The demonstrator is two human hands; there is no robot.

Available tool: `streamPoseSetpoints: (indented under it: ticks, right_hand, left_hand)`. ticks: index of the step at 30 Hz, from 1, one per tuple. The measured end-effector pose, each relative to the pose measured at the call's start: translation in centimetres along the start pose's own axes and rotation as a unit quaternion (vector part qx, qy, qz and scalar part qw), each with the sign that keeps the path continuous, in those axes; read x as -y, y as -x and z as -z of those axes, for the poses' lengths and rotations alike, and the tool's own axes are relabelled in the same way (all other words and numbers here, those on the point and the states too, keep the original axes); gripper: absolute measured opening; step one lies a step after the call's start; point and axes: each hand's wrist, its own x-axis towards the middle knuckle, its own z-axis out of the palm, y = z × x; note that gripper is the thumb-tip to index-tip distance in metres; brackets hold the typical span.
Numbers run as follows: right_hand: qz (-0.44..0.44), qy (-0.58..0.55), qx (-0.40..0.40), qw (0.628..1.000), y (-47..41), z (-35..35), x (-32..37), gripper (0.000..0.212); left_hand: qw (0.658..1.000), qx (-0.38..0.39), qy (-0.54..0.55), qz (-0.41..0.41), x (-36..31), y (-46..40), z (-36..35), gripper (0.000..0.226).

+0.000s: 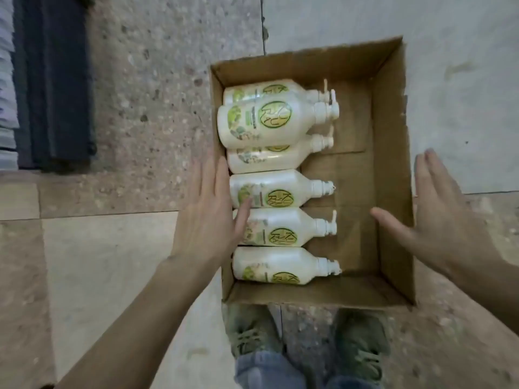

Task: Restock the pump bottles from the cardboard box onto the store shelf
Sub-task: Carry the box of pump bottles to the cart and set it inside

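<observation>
An open cardboard box [393, 192] stands on the floor below me. Several cream pump bottles [280, 192] with green round labels lie on their sides in its left half, pumps pointing right; one bottle [269, 119] rests on top of two others at the far end. My left hand [207, 209] is spread flat against the box's left wall, thumb over the rim touching a bottle. My right hand [438, 214] is spread at the right wall, thumb inside the box. Neither hand holds anything. No shelf is in view.
The right half of the box shows bare cardboard. The floor is speckled stone and beige tiles. A dark mat or low ledge [53, 80] lies at the upper left. My two green shoes [303, 338] stand just in front of the box.
</observation>
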Motion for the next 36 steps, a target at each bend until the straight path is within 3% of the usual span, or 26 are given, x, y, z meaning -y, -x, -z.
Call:
streamPoseSetpoints:
  ticks: [6,13,22,29,36]
  right_hand:
    - [-0.021,0.016,-0.022,0.999,-2.1,-3.2,0.6,0.102]
    - [-0.064,-0.076,-0.025,0.995,-2.3,-5.0,0.0,0.102]
    - [-0.068,-0.113,-0.063,0.989,-1.8,-4.5,-0.3,0.098]
    - [-0.055,-0.121,-0.058,0.989,2.7,5.7,1.5,0.097]
    - [-0.034,-0.133,-0.057,0.989,10.4,26.8,6.7,0.102]
  left_hand:
    - [0.988,0.084,0.059,0.118,2.3,0.2,-4.5,0.079]
    - [0.965,0.054,0.174,0.186,1.6,-0.2,-6.1,0.090]
    - [0.954,0.029,0.231,0.190,0.8,-0.4,-4.1,0.089]
    - [0.952,0.029,0.245,0.180,-0.7,1.6,6.8,0.086]
    - [0.952,0.029,0.257,0.165,-3.7,4.7,28.3,0.089]
